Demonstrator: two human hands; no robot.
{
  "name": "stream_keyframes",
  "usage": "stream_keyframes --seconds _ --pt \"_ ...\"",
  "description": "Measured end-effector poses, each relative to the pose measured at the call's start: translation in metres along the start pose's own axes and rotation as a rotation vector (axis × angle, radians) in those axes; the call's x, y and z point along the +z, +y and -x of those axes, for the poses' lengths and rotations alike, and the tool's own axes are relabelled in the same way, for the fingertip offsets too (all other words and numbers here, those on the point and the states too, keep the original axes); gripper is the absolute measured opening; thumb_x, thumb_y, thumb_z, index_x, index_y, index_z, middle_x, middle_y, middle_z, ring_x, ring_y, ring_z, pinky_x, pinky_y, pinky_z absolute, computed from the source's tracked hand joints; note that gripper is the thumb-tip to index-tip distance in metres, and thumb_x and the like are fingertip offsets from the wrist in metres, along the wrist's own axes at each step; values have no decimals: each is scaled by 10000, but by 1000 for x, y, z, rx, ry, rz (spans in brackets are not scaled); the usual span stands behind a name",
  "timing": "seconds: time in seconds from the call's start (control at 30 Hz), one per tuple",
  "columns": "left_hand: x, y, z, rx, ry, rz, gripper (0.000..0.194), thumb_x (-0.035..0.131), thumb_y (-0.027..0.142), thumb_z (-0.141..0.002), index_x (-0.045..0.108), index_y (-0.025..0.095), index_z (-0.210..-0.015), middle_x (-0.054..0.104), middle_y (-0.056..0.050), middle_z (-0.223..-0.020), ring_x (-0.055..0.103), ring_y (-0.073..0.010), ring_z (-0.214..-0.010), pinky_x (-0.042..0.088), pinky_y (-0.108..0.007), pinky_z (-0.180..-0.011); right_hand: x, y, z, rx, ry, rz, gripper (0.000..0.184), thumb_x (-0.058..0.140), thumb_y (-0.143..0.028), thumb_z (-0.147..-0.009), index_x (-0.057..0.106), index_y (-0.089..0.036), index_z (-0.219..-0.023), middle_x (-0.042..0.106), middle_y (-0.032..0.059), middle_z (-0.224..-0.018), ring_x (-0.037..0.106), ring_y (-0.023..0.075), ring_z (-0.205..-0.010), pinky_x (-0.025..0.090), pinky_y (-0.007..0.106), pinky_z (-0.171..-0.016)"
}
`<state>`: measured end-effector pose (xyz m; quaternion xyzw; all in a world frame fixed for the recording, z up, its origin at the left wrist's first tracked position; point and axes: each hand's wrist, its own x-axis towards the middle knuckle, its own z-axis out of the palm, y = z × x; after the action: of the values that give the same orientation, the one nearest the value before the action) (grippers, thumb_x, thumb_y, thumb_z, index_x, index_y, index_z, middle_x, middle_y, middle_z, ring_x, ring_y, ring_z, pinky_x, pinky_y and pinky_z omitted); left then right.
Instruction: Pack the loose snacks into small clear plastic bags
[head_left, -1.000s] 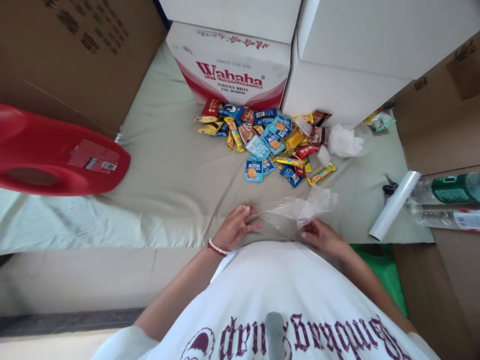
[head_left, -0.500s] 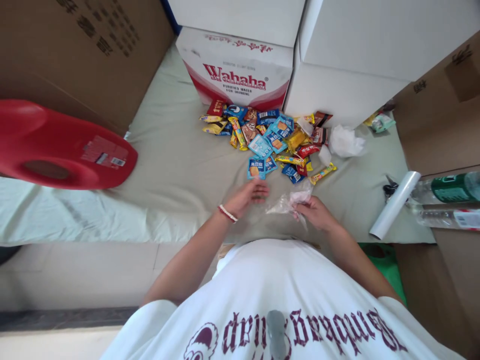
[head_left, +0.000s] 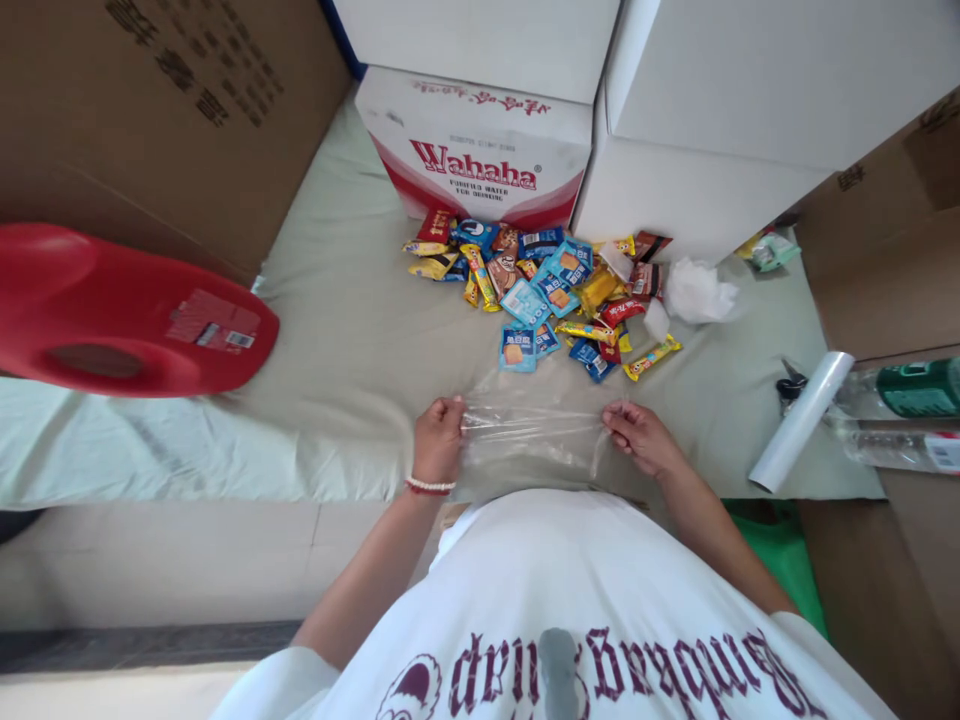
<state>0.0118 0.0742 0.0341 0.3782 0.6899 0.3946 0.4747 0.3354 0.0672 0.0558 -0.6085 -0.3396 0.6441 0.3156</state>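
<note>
A clear plastic bag (head_left: 536, 430) is stretched out between my two hands, just over the front of the cloth-covered table. My left hand (head_left: 438, 440), with a beaded bracelet at the wrist, is closed on the bag's left side. The right side of the bag is pinched in my right hand (head_left: 637, 436). Beyond the bag lies a pile of small wrapped snacks (head_left: 555, 285) in blue, yellow, red and brown. The nearest of these is a blue packet (head_left: 517, 347), close past the bag.
A red jug (head_left: 135, 320) lies at the left by a brown carton (head_left: 187, 130). Behind the snacks stand a Wahaha box (head_left: 476, 150) and white boxes (head_left: 667, 190). A crumpled white bag (head_left: 699, 291), a plastic roll (head_left: 801, 422), scissors (head_left: 790, 385) and bottles (head_left: 919, 388) are at the right.
The bag was bunched in my right hand while my left hand was free and moving. Now my left hand has taken hold of it, and the bag is pulled wide between both hands.
</note>
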Motion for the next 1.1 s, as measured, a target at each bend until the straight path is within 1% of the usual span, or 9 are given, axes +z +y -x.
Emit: stream_keyframes --seconds 0.1,0.13,0.27,0.33,0.47,0.6,0.8,1.0,1.1 --pt "-14 6 17 250 313 -282 309 684 424 -844 604 194 -1035 660 -104 -986 621 -283 -999 488 -444 -910 2 9 3 -3 -1 113 434 776 -574 -728 570 -208 -840 442 -103 -562 372 67 -432 281 192 -392" --pt "-14 11 20 411 282 -377 310 693 372 -841 623 197 -1087 665 -133 -1104 595 -310 -1141 443 -482 -1018 0 8 4 -15 -16 180 410 741 -579 -756 575 -213 -835 446 -99 -548 384 78 -428 298 202 -394" --pt "6 31 13 884 -479 -651 227 566 227 -922 708 253 -1096 706 -122 -1240 566 -287 -1312 368 -484 -1145 -32 -27 0 -229 -71 676 276 691 -493 -821 654 -227 -756 565 -24 -559 490 141 -489 394 267 -466" --pt "18 33 1 862 -675 -736 286 518 194 -940 717 252 -1136 696 -126 -1315 566 -286 -1338 368 -501 -1158 -49 -64 -14 -345 24 829 196 717 -430 -816 714 -234 -808 643 27 -666 560 188 -609 453 312 -567" --pt "20 23 -18 752 -565 -842 421 507 237 -961 627 228 -1363 588 -158 -1491 532 -313 -1397 330 -560 -1195 -44 -136 -78 -593 221 1069 304 640 -315 -894 731 -237 -1174 674 107 -1154 604 283 -1051 496 412 -903" --pt "6 10 -11 717 -447 -910 580 595 426 -947 518 247 -1494 470 -169 -1598 419 -355 -1489 96 -665 -1256 -5 -166 -141 -756 158 1461 368 547 -268 -953 675 -156 -1280 540 158 -1455 492 373 -1306 441 548 -1056" --pt "7 -3 8 631 -295 -961 700 575 518 -942 427 243 -1569 316 -182 -1675 281 -397 -1555 -108 -743 -1199 13 -191 -78 -843 257 1451 387 659 -305 -914 641 -107 -1246 636 194 -1280 580 368 -1179 502 488 -943" --pt "12 -6 12 605 -253 -938 715 502 538 -976 375 208 -1597 287 -200 -1682 262 -394 -1564 -63 -761 -1195 86 -135 -12 -673 -323 1401 181 743 -332 -846 694 -183 -937 702 99 -878 650 247 -813 491 342 -763" --pt "-2 -11 16 585 -183 -927 693 484 491 -990 366 187 -1601 259 -208 -1692 258 -387 -1569 30 -732 -1220 112 -82 -23 -531 -334 1297 242 811 -248 -768 720 -177 -981 718 135 -1001 676 274 -857 513 356 -795"
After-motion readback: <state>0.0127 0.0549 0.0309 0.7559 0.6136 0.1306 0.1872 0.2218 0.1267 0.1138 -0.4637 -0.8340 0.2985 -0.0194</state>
